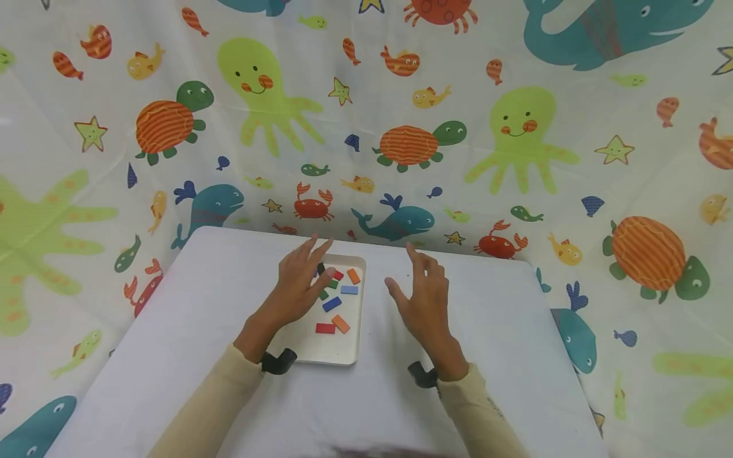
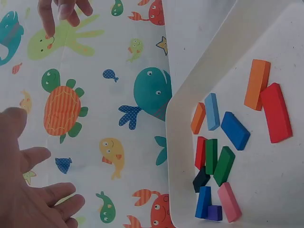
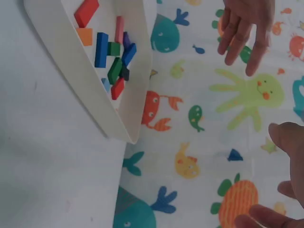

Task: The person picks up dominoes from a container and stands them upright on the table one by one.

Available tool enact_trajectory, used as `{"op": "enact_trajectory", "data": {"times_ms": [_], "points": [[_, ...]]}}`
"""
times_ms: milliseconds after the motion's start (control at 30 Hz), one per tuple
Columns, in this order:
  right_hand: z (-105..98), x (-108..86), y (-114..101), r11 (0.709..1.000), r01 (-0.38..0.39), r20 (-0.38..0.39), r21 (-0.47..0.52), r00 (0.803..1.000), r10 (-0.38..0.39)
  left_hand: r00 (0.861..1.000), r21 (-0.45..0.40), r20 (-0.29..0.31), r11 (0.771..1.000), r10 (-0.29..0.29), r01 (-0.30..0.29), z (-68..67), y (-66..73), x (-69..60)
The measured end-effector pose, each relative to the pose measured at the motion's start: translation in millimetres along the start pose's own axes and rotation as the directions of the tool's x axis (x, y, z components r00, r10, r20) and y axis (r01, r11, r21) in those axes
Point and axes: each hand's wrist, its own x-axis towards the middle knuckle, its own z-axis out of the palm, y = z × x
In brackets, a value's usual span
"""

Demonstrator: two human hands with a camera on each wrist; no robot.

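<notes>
While our left hand (image 1: 299, 286) hangs raised over the white tray (image 1: 332, 353), fingers spread wide and holding nothing, we hold our right hand (image 1: 425, 305), likewise wide and unladen, above the desk (image 1: 492, 324); coloured blocks (image 1: 332, 304) lie scattered inside the tray.

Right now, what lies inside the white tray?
The white tray holds small blocks: red, orange, light blue, blue, green, pink, purple and a very dark one. In the head view, the left hand hides some of them.
</notes>
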Motion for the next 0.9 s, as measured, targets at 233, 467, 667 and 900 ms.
{"op": "enact_trajectory", "data": {"times_ms": [233, 467, 667, 900], "points": [[15, -6.9, 0, 0.995, 0.041, -0.003, 0.093, 0.999, -0.041, 0.995, -0.125, -0.092, 0.992, -0.036, 0.024, 4.6, -23.8, -9.2], [29, -14.4, 1, 0.984, 0.051, -0.003, 0.169, 0.999, -0.051, 0.986, -0.242, -0.131, 0.968, -0.1, 0.066, 7.8, -47.2, -17.9], [42, -20.1, 0, 0.98, 0.075, 0.033, 0.183, 0.996, -0.082, 0.979, -0.304, -0.097, 0.942, -0.18, 0.143, 12.1, -70.1, -23.9], [61, -26.2, 0, 0.977, 0.034, 0.145, 0.212, 0.987, -0.066, 0.952, -0.368, 0.014, 0.884, -0.305, 0.289, 19.6, -95.3, -31.7]]}}
